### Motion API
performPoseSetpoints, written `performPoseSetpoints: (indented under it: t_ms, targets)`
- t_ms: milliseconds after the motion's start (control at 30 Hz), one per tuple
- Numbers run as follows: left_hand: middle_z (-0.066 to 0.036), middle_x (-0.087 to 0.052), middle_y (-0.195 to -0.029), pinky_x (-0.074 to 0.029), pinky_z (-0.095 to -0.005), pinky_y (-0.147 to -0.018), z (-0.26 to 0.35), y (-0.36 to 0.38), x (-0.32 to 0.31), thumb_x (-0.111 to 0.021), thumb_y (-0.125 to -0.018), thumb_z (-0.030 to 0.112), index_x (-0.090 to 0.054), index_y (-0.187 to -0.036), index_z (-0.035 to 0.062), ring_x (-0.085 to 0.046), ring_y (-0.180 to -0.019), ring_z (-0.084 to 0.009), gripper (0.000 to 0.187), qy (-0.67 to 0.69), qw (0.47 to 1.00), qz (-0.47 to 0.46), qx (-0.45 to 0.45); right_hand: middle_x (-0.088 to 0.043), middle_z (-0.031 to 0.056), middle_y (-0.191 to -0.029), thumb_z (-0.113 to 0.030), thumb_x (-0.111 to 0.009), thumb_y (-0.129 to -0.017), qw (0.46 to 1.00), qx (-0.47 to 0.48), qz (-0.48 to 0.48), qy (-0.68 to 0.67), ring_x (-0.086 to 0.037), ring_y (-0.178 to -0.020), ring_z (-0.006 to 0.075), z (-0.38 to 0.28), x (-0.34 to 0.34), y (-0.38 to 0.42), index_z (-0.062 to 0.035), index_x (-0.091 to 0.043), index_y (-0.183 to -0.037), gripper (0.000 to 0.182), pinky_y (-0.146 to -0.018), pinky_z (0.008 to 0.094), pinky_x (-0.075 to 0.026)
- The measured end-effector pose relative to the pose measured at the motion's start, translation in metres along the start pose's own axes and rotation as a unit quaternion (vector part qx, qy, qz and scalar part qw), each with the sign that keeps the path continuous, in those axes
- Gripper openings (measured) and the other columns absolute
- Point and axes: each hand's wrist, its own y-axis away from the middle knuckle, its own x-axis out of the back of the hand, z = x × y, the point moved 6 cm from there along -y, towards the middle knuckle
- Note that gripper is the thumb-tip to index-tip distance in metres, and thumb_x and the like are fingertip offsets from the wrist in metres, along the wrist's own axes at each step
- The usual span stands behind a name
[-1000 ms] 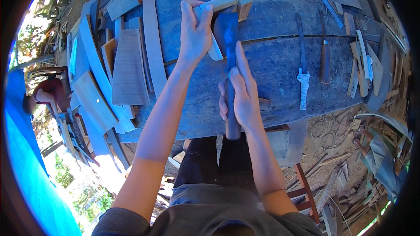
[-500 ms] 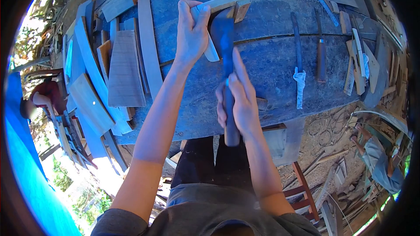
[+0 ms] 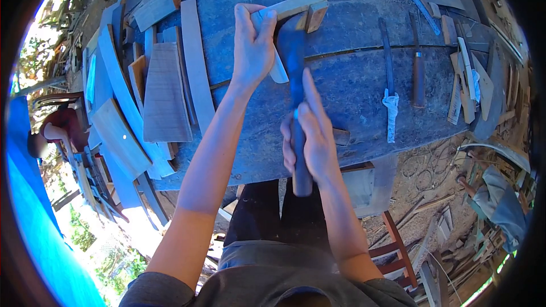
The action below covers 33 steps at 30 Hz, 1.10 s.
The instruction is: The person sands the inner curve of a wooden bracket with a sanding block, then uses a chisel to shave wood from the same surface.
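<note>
My left hand [image 3: 251, 45] is closed on the near end of a pale wooden piece [image 3: 293, 4], thumb on top. A small block [image 3: 317, 17] sits at the far end of the piece, and a narrow pale strip [image 3: 278, 69] shows below my fingers. My right hand [image 3: 313, 136] grips the dark handle of a broad-bladed knife [image 3: 293, 48], its index finger stretched along the tool. The blade, blurred, points away from me, its tip right at the underside of the wooden piece, between my left hand and the block.
A dark workbench [image 3: 352, 91] lies under my hands. Several boards [image 3: 169, 91] are stacked at its left. On the right lie a cloth-wrapped tool [image 3: 389, 102], a wood-handled tool [image 3: 419, 79] and wood offcuts [image 3: 466, 79]. Other people [image 3: 60, 128] are at far left and far right [image 3: 500, 207].
The knife and my right hand sit slightly lower in view. The block's end has turned a little toward me. My left hand keeps its hold on the wooden piece.
</note>
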Motion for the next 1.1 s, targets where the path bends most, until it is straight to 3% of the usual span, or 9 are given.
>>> performPoseSetpoints:
  t_ms: [267,433,600,633,733,800,900,1000,1100]
  targets:
    - [-0.009,-0.049,-0.089,-0.046,-0.0346,-0.070,-0.001,0.000,0.000,-0.051,-0.104,0.027,-0.044,-0.108,0.0039,-0.049,-0.077,-0.0157,0.025,-0.003,1.000,-0.015,0.002,-0.051,0.0046,-0.072,-0.023,-0.034,-0.106,0.998,0.057,-0.003,-0.005,-0.050,-0.041,0.0094,-0.002,0.004,-0.019,-0.0199,-0.011,-0.159,0.057,-0.034,0.0257,-0.044]
    - [-0.009,-0.049,-0.089,-0.046,-0.0345,-0.071,0.001,0.001,-0.002,-0.051,-0.104,0.027,-0.044,-0.108,0.0040,-0.049,-0.078,-0.0165,0.024,-0.001,1.000,-0.016,-0.008,-0.051,0.0044,-0.071,-0.023,-0.034,-0.107,0.999,0.038,-0.027,0.026,-0.049,-0.041,0.0093,0.002,0.006,-0.001,-0.0180,-0.011,-0.159,0.057,-0.034,0.0262,-0.045]
    - [-0.010,-0.050,-0.091,-0.046,-0.0363,-0.074,0.001,0.001,-0.002,-0.052,-0.103,0.026,-0.044,-0.107,0.0042,-0.050,-0.080,-0.0177,0.024,-0.004,1.000,-0.015,0.003,-0.051,0.0046,-0.071,-0.024,-0.034,-0.107,0.998,0.069,0.006,0.013,-0.050,-0.041,0.0097,-0.003,0.006,-0.015,-0.0183,-0.011,-0.159,0.058,-0.034,0.0262,-0.044]
    - [-0.010,-0.050,-0.091,-0.046,-0.0363,-0.074,0.000,0.002,-0.003,-0.052,-0.103,0.026,-0.044,-0.107,0.0042,-0.050,-0.080,-0.0177,0.024,-0.002,1.000,-0.015,0.004,-0.052,0.0050,-0.071,-0.025,-0.034,-0.107,1.000,0.025,0.006,0.009,-0.050,-0.041,0.0100,-0.001,0.003,-0.002,-0.0186,-0.011,-0.159,0.058,-0.033,0.0261,-0.044]
    - [-0.010,-0.050,-0.092,-0.045,-0.0369,-0.075,-0.004,0.001,-0.004,-0.052,-0.103,0.026,-0.044,-0.107,0.0043,-0.049,-0.081,-0.0178,0.024,0.013,1.000,-0.008,0.001,-0.052,0.0049,-0.071,-0.025,-0.035,-0.107,1.000,0.022,-0.012,0.001,-0.050,-0.041,0.0100,0.000,0.003,0.005,-0.0188,-0.011,-0.159,0.059,-0.033,0.0264,-0.044]
    - [-0.003,-0.049,-0.095,-0.043,-0.0285,-0.079,-0.006,0.000,-0.003,-0.054,-0.104,0.025,-0.048,-0.108,0.0072,-0.047,-0.088,-0.0102,0.019,0.020,1.000,-0.015,0.013,-0.052,0.0053,-0.070,-0.025,-0.036,-0.106,1.000,0.009,0.006,-0.006,-0.050,-0.041,0.0105,-0.004,0.009,-0.008,-0.0189,-0.010,-0.159,0.059,-0.033,0.0268,-0.044]
    - [-0.004,-0.050,-0.095,-0.043,-0.0288,-0.080,-0.010,0.000,-0.001,-0.054,-0.103,0.025,-0.047,-0.109,0.0074,-0.048,-0.088,-0.0110,0.020,0.034,0.998,0.004,0.059,-0.053,0.0065,-0.069,-0.025,-0.036,-0.107,0.997,0.044,-0.016,-0.056,-0.052,-0.040,0.0113,-0.003,0.011,-0.019,-0.0197,-0.011,-0.159,0.058,-0.033,0.0269,-0.045]
    - [-0.005,-0.052,-0.096,-0.044,-0.0291,-0.080,-0.007,0.003,-0.004,-0.055,-0.103,0.026,-0.047,-0.110,0.0074,-0.050,-0.089,-0.0117,0.021,0.034,0.998,0.007,0.045,-0.053,0.0066,-0.069,-0.025,-0.035,-0.107,0.995,0.058,-0.034,-0.074,-0.052,-0.040,0.0115,0.001,0.016,-0.018,-0.0198,-0.011,-0.159,0.058,-0.032,0.0265,-0.044]
    - [-0.006,-0.052,-0.097,-0.045,-0.0299,-0.081,-0.004,0.004,-0.006,-0.056,-0.102,0.026,-0.048,-0.110,0.0073,-0.051,-0.090,-0.0124,0.022,0.064,0.996,0.007,0.065,-0.051,0.0047,-0.069,-0.022,-0.033,-0.107,0.998,0.042,-0.006,-0.042,-0.051,-0.041,0.0106,-0.001,0.017,-0.016,-0.0218,-0.016,-0.159,0.055,-0.034,0.0269,-0.044]
